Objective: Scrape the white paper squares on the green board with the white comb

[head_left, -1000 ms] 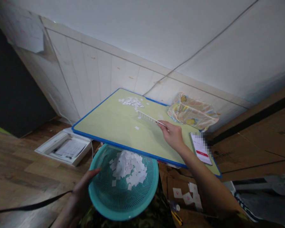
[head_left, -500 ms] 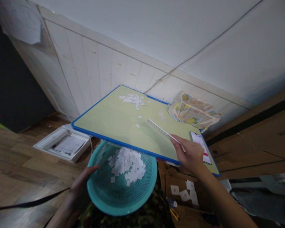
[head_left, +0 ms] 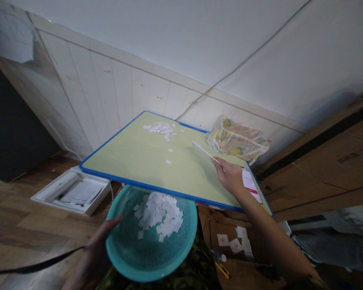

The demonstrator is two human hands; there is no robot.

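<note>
My left hand (head_left: 101, 241) grips the left rim of a teal plastic basket (head_left: 151, 264), its thumb over the edge. Inside lies a heap of small white paper squares (head_left: 160, 211). The basket sits below the front edge of a yellow-green table (head_left: 133, 161) with a blue border. Above the table, my right hand (head_left: 230, 175) is closed on one end of a thin, flat white strip (head_left: 204, 151); its exact kind is unclear. Toward the table's far left lies a scattered pile of white pieces (head_left: 161, 129), with two loose squares (head_left: 168, 162) closer to me.
A patterned cloth-lined basket (head_left: 237, 139) stands at the table's back right, and a phone (head_left: 251, 186) lies by its right edge. An open white box (head_left: 71, 191) is on the floor at left. Cardboard (head_left: 323, 165), white cards (head_left: 236, 245) and a yellow cutter (head_left: 223, 270) are at right.
My right hand has moved with the white strip toward the back of the table. The view has shifted slightly. My left hand still holds the teal basket.
</note>
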